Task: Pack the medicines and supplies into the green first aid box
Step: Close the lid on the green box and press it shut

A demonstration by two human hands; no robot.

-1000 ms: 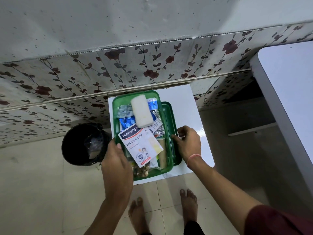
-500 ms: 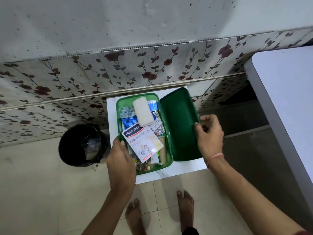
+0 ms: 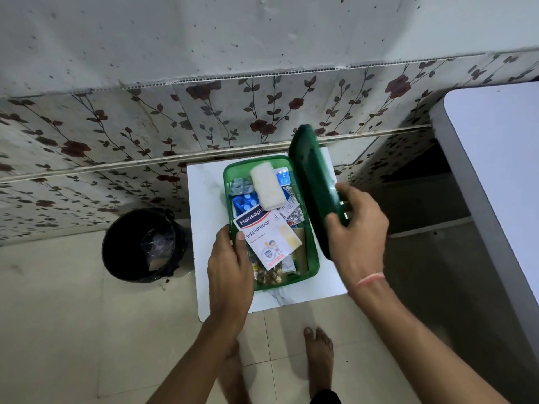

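Note:
The green first aid box (image 3: 312,258) stands open on a small white table (image 3: 204,193). It is filled with a white gauze roll (image 3: 267,186), blue blister packs (image 3: 243,202), a Hansaplast plaster packet (image 3: 267,237) and other small items. My left hand (image 3: 230,263) grips the box's left rim, thumb touching the plaster packet. My right hand (image 3: 357,228) holds the dark green lid (image 3: 313,182) by its latch edge. The lid is tilted up on edge along the box's right side.
A black waste bin (image 3: 143,244) with a plastic liner stands on the floor left of the table. A larger white table (image 3: 501,176) is at the right. A floral-tiled wall lies behind. My bare feet (image 3: 318,357) are on the tiled floor below.
My right hand pulled the lid out from beside the box, laid it open flat, and now has raised it onto its edge over the box's right side. My left hand stayed on the box.

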